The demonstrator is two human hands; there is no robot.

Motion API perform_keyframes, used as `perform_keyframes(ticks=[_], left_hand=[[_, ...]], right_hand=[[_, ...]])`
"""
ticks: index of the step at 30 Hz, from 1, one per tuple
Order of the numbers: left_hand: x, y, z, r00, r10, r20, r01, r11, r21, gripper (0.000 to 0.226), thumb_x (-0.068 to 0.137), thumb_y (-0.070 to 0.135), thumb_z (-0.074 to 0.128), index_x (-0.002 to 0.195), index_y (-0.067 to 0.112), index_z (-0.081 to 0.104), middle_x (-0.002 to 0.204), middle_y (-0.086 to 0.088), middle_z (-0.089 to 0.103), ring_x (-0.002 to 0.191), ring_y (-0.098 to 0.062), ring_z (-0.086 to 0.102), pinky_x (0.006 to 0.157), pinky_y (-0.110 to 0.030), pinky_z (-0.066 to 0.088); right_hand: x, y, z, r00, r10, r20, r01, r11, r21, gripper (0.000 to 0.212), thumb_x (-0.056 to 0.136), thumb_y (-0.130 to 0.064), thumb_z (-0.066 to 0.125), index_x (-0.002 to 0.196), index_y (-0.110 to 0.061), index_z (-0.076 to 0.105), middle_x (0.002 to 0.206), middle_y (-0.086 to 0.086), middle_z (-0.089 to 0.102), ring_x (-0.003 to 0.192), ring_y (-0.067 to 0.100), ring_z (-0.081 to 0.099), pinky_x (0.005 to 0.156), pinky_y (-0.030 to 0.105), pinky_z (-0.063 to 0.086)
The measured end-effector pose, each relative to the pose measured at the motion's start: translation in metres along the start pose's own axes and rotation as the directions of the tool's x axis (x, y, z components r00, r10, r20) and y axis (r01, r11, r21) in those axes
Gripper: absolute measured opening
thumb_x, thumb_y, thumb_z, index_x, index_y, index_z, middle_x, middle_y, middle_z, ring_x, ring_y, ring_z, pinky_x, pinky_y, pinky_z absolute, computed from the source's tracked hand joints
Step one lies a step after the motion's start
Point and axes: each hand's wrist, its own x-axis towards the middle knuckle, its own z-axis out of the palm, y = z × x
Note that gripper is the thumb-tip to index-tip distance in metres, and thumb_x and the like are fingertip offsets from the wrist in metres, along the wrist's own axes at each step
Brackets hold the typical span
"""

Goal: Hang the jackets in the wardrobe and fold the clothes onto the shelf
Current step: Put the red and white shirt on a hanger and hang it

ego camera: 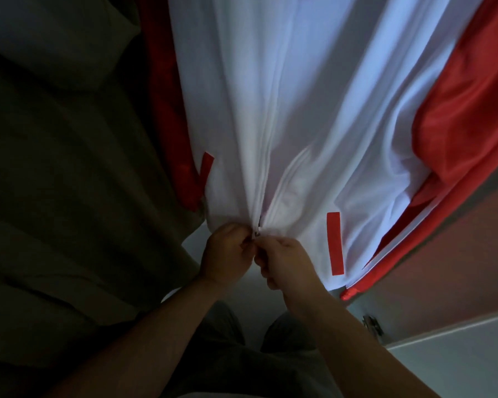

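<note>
A white jacket (305, 110) with red sleeves and red pocket strips hangs in front of me and fills the upper middle of the view. Its front zip runs down to the hem at the centre. My left hand (227, 254) pinches the left side of the hem at the zip's bottom end. My right hand (285, 262) pinches the right side right next to it, fingers closed on the small dark zip part. The two hands touch each other. The top of the jacket and any hanger are out of view.
A dark olive garment (69, 196) hangs close on the left, touching the jacket's red sleeve. A reddish-brown wardrobe door (457, 268) with a metal hinge (373, 324) stands at the right. Pale floor (457, 363) and my dark trousers (222, 340) lie below.
</note>
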Motion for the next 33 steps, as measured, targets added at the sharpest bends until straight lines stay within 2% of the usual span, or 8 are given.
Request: perform_keyframes(ticks=[3,7,13,16,20,24,28,33], left_hand=[[0.004,-0.003,-0.001,0.998,-0.038,0.040,0.037,0.999,0.032,0.035,0.090,0.038,0.048,0.068,0.016,0.063,0.067,0.003,0.064,0.064,-0.004,0.054,0.060,-0.012,0.043],[0.020,-0.002,-0.005,0.988,-0.113,0.101,0.111,0.993,0.027,0.041,0.091,0.048,0.049,0.074,0.014,0.065,0.071,0.006,0.064,0.066,-0.008,0.059,0.061,-0.020,0.048],[0.056,0.026,-0.018,0.966,0.106,-0.235,-0.141,0.981,-0.136,0.022,0.095,0.033,0.055,0.083,0.016,0.064,0.076,0.002,0.066,0.080,0.000,0.055,0.079,0.000,0.041],[0.064,0.023,-0.018,0.968,0.157,-0.193,-0.165,0.986,-0.023,0.026,0.093,0.027,0.052,0.076,0.012,0.065,0.071,-0.002,0.066,0.075,-0.005,0.055,0.073,-0.006,0.042],[0.072,0.021,-0.023,0.997,0.041,-0.062,-0.039,0.999,0.030,0.043,0.094,0.046,0.051,0.079,0.011,0.069,0.076,-0.001,0.070,0.070,-0.013,0.062,0.065,-0.030,0.056],[0.103,0.048,-0.036,0.976,0.033,-0.214,-0.043,0.998,-0.038,0.023,0.089,0.049,0.054,0.093,0.028,0.061,0.084,0.014,0.064,0.080,0.002,0.055,0.072,-0.008,0.044],[0.120,0.058,-0.034,0.969,0.159,-0.190,-0.150,0.987,0.062,0.027,0.093,0.032,0.052,0.079,0.013,0.064,0.072,-0.006,0.066,0.069,-0.021,0.061,0.063,-0.032,0.048],[0.143,0.069,-0.046,0.984,0.061,-0.166,-0.062,0.998,-0.004,0.032,0.092,0.040,0.062,0.073,0.016,0.053,0.068,-0.002,0.059,0.065,-0.018,0.054,0.060,-0.032,0.046]], right_hand=[[-0.005,-0.028,-0.003,0.990,-0.143,-0.006,0.143,0.990,-0.009,0.037,0.097,-0.023,0.052,0.061,-0.020,0.062,0.053,-0.005,0.053,0.050,0.009,0.049,0.053,0.023,0.040],[-0.012,-0.066,-0.006,0.953,-0.304,-0.012,0.304,0.953,-0.010,0.039,0.099,-0.022,0.050,0.063,-0.018,0.064,0.050,-0.007,0.057,0.045,0.003,0.055,0.048,0.017,0.045],[-0.014,-0.074,-0.002,0.959,-0.276,-0.071,0.279,0.959,0.045,0.035,0.098,-0.021,0.052,0.068,-0.012,0.068,0.049,-0.007,0.056,0.043,0.001,0.048,0.045,0.017,0.037],[-0.014,-0.086,-0.002,0.955,-0.279,-0.097,0.286,0.956,0.068,0.037,0.096,-0.020,0.053,0.062,-0.016,0.066,0.052,0.000,0.055,0.044,0.007,0.049,0.044,0.023,0.042],[-0.016,-0.116,-0.011,0.913,-0.388,-0.123,0.397,0.916,0.060,0.039,0.092,-0.019,0.053,0.055,-0.024,0.067,0.050,-0.003,0.052,0.038,0.005,0.043,0.042,0.016,0.033],[-0.018,-0.128,-0.013,0.905,-0.405,-0.134,0.414,0.909,0.046,0.039,0.091,-0.017,0.055,0.054,-0.023,0.065,0.047,-0.006,0.052,0.039,0.004,0.045,0.041,0.016,0.033],[-0.022,-0.157,-0.013,0.872,-0.452,-0.187,0.467,0.883,0.047,0.040,0.088,-0.013,0.056,0.049,-0.022,0.062,0.049,-0.001,0.051,0.039,0.009,0.042,0.042,0.021,0.031],[-0.034,-0.198,-0.023,0.801,-0.547,-0.245,0.571,0.820,0.038,0.037,0.087,-0.014,0.054,0.053,-0.022,0.064,0.052,-0.001,0.051,0.039,0.011,0.036,0.038,0.019,0.026]])
